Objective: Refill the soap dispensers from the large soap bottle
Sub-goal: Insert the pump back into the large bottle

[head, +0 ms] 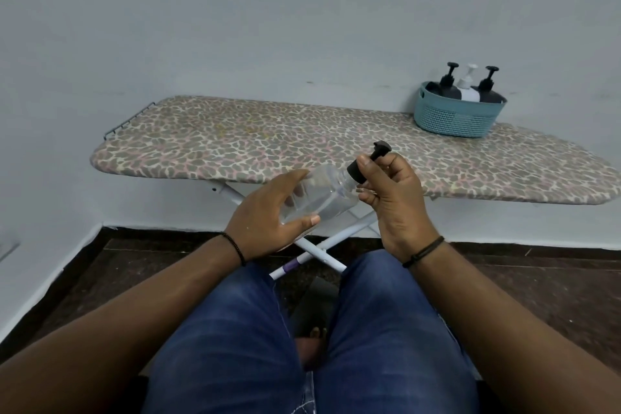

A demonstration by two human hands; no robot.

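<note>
The clear dispenser, tilted above the lap before the worktop, is gripped at its body by the left hand while the right hand pinches the pump collar; likely light, smooth, slippery plastic.

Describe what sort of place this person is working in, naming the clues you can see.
Probably a plain room at home, perhaps a laundry or utility corner. Clues: a low ironing board used as a table, a blue basket of pump bottles on it, bare white walls and a dark tiled floor.
</note>
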